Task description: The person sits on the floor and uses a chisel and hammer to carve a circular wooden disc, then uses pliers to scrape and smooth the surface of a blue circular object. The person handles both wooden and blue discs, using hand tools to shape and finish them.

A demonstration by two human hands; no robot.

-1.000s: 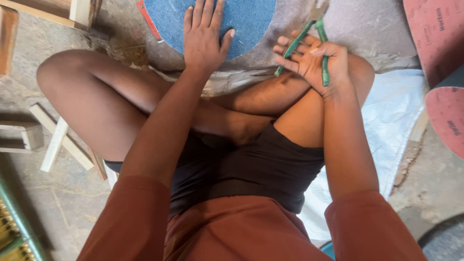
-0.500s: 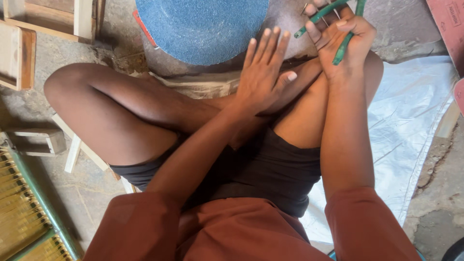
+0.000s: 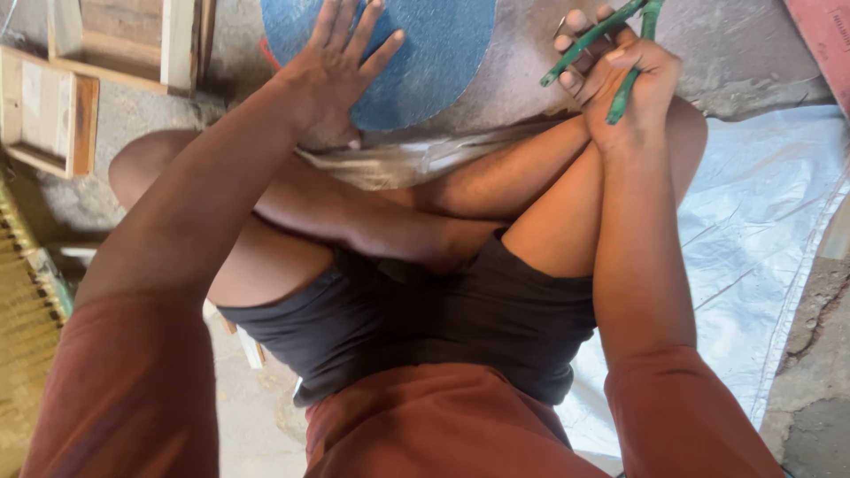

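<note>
Wooden frames (image 3: 84,84) far left on the floor. Left hand (image 3: 341,62) open, fingers spread flat on the blue disc (image 3: 425,53), directly under it. Right hand (image 3: 624,84) closed around green-handled pliers (image 3: 611,44), long axis up-right, right of the disc, apart.

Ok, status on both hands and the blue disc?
Left hand flat on blue disc, fingers spread. Right hand gripping green-handled tool, clear of disc. Nothing between them.
</note>
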